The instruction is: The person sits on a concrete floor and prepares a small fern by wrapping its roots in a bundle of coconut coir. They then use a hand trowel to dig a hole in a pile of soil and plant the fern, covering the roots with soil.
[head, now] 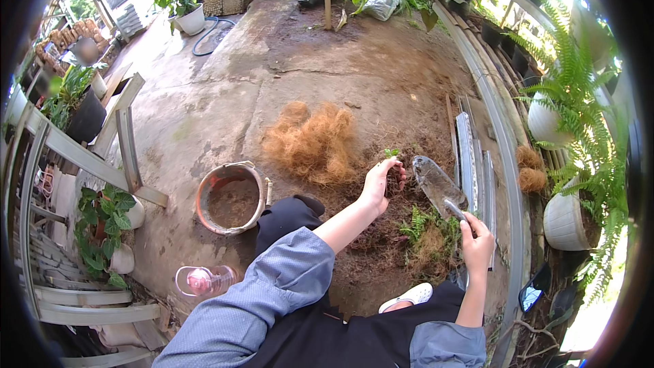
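My left hand (384, 180) is closed around the root clump of a small green seedling (391, 153), whose leaves stick out above the fingers. My right hand (476, 237) grips the handle of a metal garden trowel (437, 181); its soil-smeared blade points up and left, a little apart from the left hand. Beneath both hands lies a heap of dark soil and fibrous roots (375, 235), with uprooted ferns (418, 222) on its right part. A mound of orange-brown coconut fibre (314, 143) rests on the concrete beyond. Left of my knee stands a round bucket (204, 199) with soil inside.
A clear plastic bottle with a pink lid (199, 281) lies at lower left. Metal channels (467, 158) lie along the right side, near white fern pots (564, 220). A metal frame (76, 156) and potted plants border the left. A hose (204, 43) lies farther back.
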A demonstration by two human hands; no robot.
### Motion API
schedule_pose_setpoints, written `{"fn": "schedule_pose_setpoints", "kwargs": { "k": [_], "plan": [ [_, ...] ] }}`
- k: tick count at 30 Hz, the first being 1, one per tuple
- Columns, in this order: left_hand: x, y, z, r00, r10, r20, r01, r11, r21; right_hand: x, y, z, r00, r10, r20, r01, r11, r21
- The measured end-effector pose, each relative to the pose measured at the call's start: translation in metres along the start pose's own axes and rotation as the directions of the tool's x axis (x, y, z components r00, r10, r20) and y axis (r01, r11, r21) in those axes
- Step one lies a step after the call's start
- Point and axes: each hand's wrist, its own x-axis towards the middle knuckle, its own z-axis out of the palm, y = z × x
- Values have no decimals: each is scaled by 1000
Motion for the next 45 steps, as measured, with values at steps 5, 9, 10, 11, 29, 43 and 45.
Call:
{"fn": "schedule_pose_setpoints", "kwargs": {
  "k": [5,9,10,11,29,43,45],
  "plan": [
    [2,6,-9,997,14,-74,-16,999,-32,9,-4,6,1000,31,4,-31,999,24],
    [5,7,-28,984,92,-151,-73,989,128,14,-3,14,999,16,34,-17,1000,20],
    [5,7,-31,985,109,-131,-90,986,137,13,-7,14,999,15,28,-16,1000,27],
    [5,8,-32,986,126,-112,-109,984,144,12,-9,16,999,29,28,-30,999,16],
    [5,14,-7,997,21,-68,-40,958,-284,12,5,0,1000,-21,17,22,998,-62],
    [2,6,6,999,-48,14,50,946,-321,2,-5,-21,858,-512,-31,475,816,-330],
    [1,2,9,997,-61,47,72,953,-295,1,-6,-21,853,-520,-47,475,811,-341]
  ]
}}
